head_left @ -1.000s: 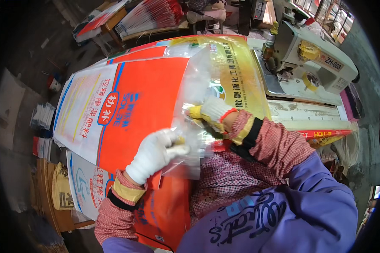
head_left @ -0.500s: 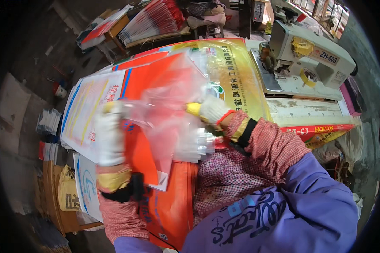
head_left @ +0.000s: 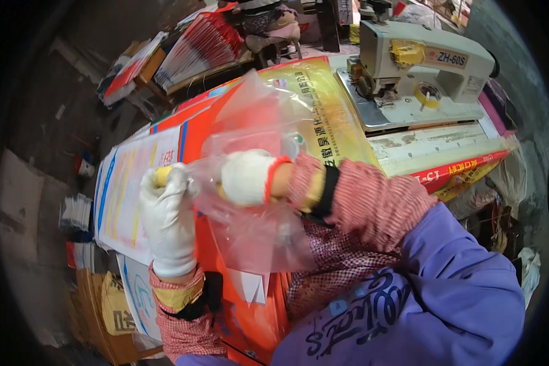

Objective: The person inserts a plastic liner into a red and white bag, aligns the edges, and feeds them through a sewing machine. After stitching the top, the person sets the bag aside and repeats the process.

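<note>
A thin, clear plastic liner bag (head_left: 259, 238) hangs crumpled over the worktop between my hands. My left hand (head_left: 169, 222), in a white glove with a yellow-wrapped finger, is closed on its left edge. Close beside it, my right hand (head_left: 247, 177), in a white glove with a red cuff, is closed on the film too; its fingertips are mostly hidden. Beneath the film lie flat orange-red woven bags (head_left: 241, 320). Left of them are white printed bags (head_left: 134, 195) with blue and yellow stripes.
A white sewing machine (head_left: 424, 67) holding a tape roll (head_left: 428, 94) stands at the far right. Beside it lies a glossy yellow printed bag (head_left: 329, 119). Fanned bag stacks (head_left: 201, 49) and a seated person (head_left: 273, 27) are at the back. A wooden stool (head_left: 94, 305) stands lower left.
My right hand has moved left and slightly down, close to my left hand. The clear film has bunched up between them and now spreads lower. The whole view has shifted slightly.
</note>
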A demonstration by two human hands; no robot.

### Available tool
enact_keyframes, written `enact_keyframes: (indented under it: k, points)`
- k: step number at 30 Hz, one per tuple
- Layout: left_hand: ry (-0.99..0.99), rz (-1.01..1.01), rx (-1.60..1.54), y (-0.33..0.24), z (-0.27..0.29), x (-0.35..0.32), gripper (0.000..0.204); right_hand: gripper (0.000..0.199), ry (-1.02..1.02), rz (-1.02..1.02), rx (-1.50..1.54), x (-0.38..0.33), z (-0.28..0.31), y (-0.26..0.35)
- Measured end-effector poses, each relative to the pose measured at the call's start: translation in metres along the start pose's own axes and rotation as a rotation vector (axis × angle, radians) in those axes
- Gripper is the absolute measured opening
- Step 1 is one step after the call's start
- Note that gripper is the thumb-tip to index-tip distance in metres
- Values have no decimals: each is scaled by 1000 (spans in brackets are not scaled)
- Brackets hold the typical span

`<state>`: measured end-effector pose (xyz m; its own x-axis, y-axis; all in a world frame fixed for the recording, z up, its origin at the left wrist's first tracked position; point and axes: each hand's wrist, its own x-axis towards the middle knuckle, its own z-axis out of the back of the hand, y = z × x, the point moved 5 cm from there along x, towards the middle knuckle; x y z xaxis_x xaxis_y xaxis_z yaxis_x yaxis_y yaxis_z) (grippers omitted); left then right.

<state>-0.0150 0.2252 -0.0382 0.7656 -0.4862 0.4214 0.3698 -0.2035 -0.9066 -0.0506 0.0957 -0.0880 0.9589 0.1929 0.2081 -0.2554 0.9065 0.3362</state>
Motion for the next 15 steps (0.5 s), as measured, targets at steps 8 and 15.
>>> enact_keyframes:
  k: [8, 15]
  points:
    - [-124, -161, -219, -67, 72, -25, 24, 38, -512, -789, 1600, -22, -51, -176]
    - [920, 80, 459, 6, -67, -108, 12, 42, -606, -148, 1200, 5, -71, -178]
